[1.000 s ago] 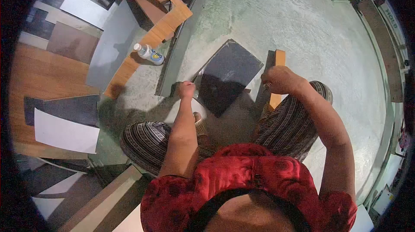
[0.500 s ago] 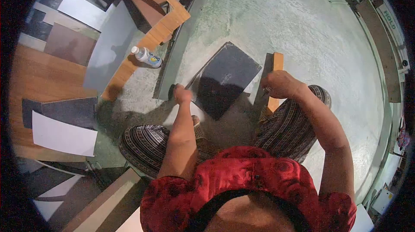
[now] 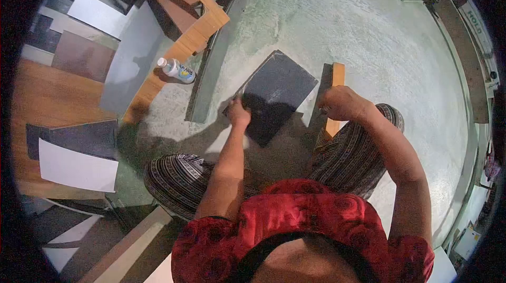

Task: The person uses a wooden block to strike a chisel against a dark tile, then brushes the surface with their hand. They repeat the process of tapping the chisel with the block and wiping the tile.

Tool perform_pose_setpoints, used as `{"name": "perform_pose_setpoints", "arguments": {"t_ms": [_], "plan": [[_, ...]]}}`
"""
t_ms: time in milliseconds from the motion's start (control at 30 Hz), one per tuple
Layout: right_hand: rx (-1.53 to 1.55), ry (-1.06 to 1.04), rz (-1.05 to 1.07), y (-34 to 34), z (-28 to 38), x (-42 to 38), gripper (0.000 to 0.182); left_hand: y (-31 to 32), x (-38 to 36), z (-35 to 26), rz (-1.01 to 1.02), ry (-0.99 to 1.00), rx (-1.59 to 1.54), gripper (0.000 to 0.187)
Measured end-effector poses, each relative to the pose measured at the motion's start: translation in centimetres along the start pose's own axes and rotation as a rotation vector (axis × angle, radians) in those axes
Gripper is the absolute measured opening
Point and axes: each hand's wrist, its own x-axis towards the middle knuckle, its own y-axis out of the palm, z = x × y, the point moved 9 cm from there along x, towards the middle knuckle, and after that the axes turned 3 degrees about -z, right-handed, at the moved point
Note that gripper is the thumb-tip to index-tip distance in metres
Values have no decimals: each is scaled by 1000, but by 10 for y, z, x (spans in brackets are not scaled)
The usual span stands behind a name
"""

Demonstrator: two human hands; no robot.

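Observation:
On the floor between my knees a dark grey rectangular panel (image 3: 282, 80) lies at a slant, with worn pale edges. My left hand (image 3: 240, 113) is at its left edge, the fingers closed on the border, partly lost in shadow. To the right, my right hand (image 3: 342, 104) is curled in a fist over an orange-brown wooden strip (image 3: 338, 75), its fingertips mostly hidden. Along that strip's left side runs a dark strip (image 3: 326, 78), also passing beneath the hand.
A plastic bottle (image 3: 178, 70) rests by a curved wood-coloured board (image 3: 205, 25) on the left. Beside it lies a long grey strip (image 3: 203, 90). Flat panels, including a white panel (image 3: 78, 166), cover the far left. A long board (image 3: 464, 56) lines the right side.
My left hand has moved right, from beside the grey panel's left corner onto its edge. My right hand stays in place on the wooden strip.

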Motion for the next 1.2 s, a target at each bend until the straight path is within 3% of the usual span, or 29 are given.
{"name": "perform_pose_setpoints", "arguments": {"t_ms": [167, 233, 333, 433, 567, 633, 700, 767, 800, 967, 1033, 1133, 1167, 1200], "plan": [[-1, 26, 45, 3, -5, 0, 15, 4, 16, 39, 62, -24, -107, 53], [6, 30, 37, 2, -7, 0, 15, -16, -2, 18, -62, 58, 12, 54], [-2, -48, -51, -2, -3, 1, 11, -24, -25, -6, 69, 93, 205, 57], [-56, 12, 27, 2, -6, 4, 14, -20, -32, -3, 2, 149, 343, 63], [-87, 38, 100, 14, -17, 3, 19, -31, -38, 18, 111, -63, 561, 67], [47, -21, -105, 3, -17, -1, 14, -28, -34, 23, 137, -65, 629, 64], [-29, -22, -44, 9, -17, 1, 22, -36, -39, 12, 199, -130, 662, 62], [-51, 25, 31, 11, -17, 2, 19, -30, -40, 19, 235, -147, 634, 62], [-59, 46, 17, 4, -17, -2, 19, -28, -38, 18, 227, -121, 630, 62], [44, -2, -96, -15, -5, -13, 12, -56, -41, 21, 64, -371, 544, 71], [-43, -20, -106, -19, -1, -11, 13, -65, -34, 1, 21, -312, 537, 76], [-57, -134, -105, -19, 10, -7, 15, -64, -23, -70, 59, 133, 482, 74], [-61, -131, -108, -16, 10, -5, 15, -72, -18, -81, 56, 137, 480, 74], [-26, -142, -150, -25, 16, -9, 15, -52, -19, -83, 386, 183, 499, 68]]}}
